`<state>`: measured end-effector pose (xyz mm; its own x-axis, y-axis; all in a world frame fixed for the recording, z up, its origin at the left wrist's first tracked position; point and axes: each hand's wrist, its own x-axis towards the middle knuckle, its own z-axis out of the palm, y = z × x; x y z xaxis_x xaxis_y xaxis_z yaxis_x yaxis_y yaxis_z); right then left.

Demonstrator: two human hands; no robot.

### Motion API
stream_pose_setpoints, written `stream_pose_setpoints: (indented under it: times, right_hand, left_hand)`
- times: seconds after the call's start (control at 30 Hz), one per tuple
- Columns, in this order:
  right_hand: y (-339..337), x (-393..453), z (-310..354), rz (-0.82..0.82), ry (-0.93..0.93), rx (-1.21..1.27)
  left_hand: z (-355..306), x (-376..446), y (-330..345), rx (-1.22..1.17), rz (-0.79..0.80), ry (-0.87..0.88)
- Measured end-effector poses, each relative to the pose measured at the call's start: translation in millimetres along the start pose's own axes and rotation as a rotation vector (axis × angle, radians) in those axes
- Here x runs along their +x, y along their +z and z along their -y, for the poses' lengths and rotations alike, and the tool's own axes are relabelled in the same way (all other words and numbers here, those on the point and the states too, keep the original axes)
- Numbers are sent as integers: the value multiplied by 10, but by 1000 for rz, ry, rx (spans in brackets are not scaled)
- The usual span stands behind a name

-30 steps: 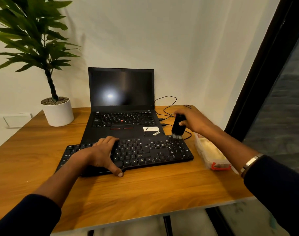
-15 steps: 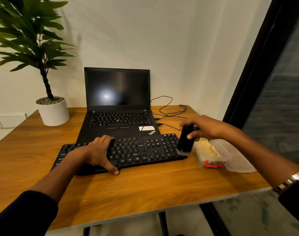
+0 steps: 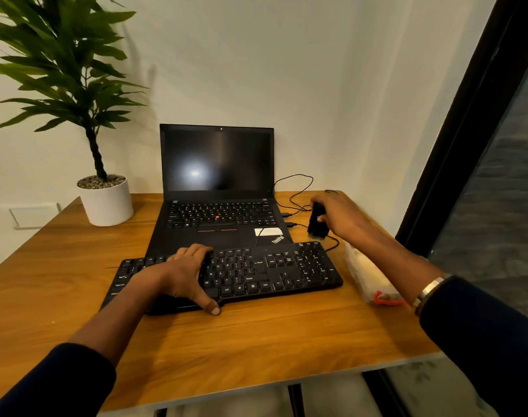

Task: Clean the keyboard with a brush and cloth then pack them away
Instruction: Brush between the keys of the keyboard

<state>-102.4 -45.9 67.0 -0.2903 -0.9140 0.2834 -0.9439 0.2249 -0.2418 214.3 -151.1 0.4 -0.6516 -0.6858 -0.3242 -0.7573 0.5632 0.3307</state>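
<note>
A black keyboard point(image 3: 271, 272) lies across the wooden desk point(image 3: 226, 350), in front of an open laptop. My left hand point(image 3: 181, 275) rests flat on the keyboard's left half, thumb at its front edge. My right hand point(image 3: 335, 215) grips a black brush point(image 3: 317, 221) upright, bristles down, just beyond the keyboard's far right corner and above the desk. A clear plastic box point(image 3: 368, 275) with a red clasp sits right of the keyboard, with something pale inside; my right forearm crosses over it. I cannot make out a cloth.
The black laptop point(image 3: 217, 182) stands open with a dark screen, its front edge under the keyboard's back. Thin black cables point(image 3: 296, 188) loop at the back right. A potted plant point(image 3: 106, 200) stands at the back left. A dark window frame point(image 3: 455, 145) borders the desk's right side.
My right hand swept the brush from the keyboard's far right corner down to its near right edge, then back up beyond the far corner. My left hand stayed on the keyboard.
</note>
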Motion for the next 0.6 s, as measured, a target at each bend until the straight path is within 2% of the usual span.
stream_pose_setpoints:
  times: [0.2, 0.37, 0.47, 0.6]
  right_hand:
    - [65, -36, 167, 49, -11, 40]
    - [73, -61, 523, 148, -67, 174]
    - [25, -72, 550, 181, -25, 310]
    - [-34, -163, 296, 156, 42, 139]
  left_hand:
    - [-2, 8, 6, 0, -3, -1]
    - [-37, -10, 1, 4, -5, -11]
    - [-43, -16, 1, 7, -3, -16]
    - [-24, -5, 1, 4, -5, -13]
